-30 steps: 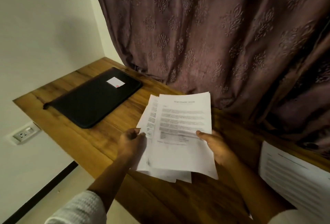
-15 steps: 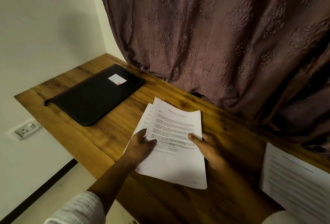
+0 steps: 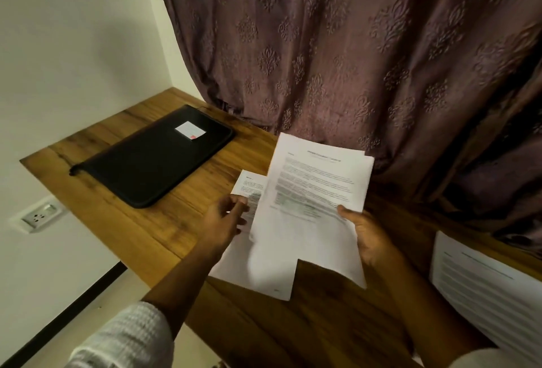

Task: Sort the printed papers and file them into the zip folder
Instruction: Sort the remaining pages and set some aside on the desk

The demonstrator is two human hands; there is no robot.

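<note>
A black zip folder lies shut on the wooden table at the left, with a small white label on its top. My right hand grips a stack of printed papers by its right edge, tilted up above the table. Under that stack, lower sheets lie on the table, and my left hand pinches their left edge with its fingertips. Another printed sheet rests at the table's right edge, cut off by the frame.
A purple patterned curtain hangs along the back of the table and touches it. A white wall stands at the left, with a power socket below the table's left edge. The table's near-left edge drops to the floor.
The papers lay flat under both hands half a second ago. My right hand has since lifted the top stack up and to the right, while my left hand stays on the lower sheets.
</note>
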